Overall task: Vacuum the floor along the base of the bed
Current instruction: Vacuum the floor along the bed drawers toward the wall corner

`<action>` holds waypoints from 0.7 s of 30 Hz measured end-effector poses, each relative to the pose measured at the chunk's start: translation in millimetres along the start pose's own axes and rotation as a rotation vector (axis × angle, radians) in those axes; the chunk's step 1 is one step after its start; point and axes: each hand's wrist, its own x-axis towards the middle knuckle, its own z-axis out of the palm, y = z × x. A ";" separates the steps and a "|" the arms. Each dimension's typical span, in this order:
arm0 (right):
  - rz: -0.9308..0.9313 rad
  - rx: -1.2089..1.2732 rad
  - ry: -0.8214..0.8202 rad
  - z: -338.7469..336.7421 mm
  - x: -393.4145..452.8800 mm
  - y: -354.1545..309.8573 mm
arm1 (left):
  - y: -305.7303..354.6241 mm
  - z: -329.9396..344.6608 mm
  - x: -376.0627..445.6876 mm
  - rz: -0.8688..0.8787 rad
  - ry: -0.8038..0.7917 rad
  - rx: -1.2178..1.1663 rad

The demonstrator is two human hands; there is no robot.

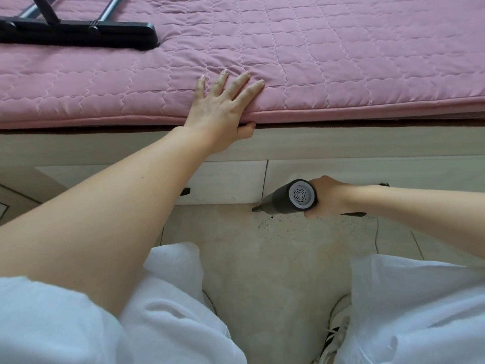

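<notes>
Pink quilted bed (341, 61) across the top, pale wooden base (341, 143) with drawer fronts beneath. Beige floor (262, 258) below, strewn with dark specks (265, 225) close to the base. White-trousered knees at either side of the floor patch. Black stand foot (78, 35) lying on the bed, far left. Left hand (223, 111) spread flat on the mattress edge, thumb hooked under. Right hand (328, 197) wrapped round a dark handheld vacuum (291, 198), nozzle tip down at the floor beside the base.
</notes>
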 end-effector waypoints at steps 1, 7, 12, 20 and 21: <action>-0.011 0.003 0.002 -0.6 1.0 -2.0 | 0.3 0.2 -0.1 0.001 0.000 0.000; -0.060 -0.011 -0.005 0.3 6.2 -11.6 | -1.8 1.1 0.6 0.006 0.009 -0.004; -0.036 -0.016 -0.026 0.5 6.4 -10.1 | -2.3 1.0 0.3 0.012 0.008 -0.007; 0.025 -0.044 -0.028 1.4 -4.6 4.4 | -2.2 1.0 0.4 0.010 0.010 -0.014; 0.036 -0.049 -0.024 1.4 -5.4 6.2 | -2.1 0.8 0.5 0.008 0.010 -0.012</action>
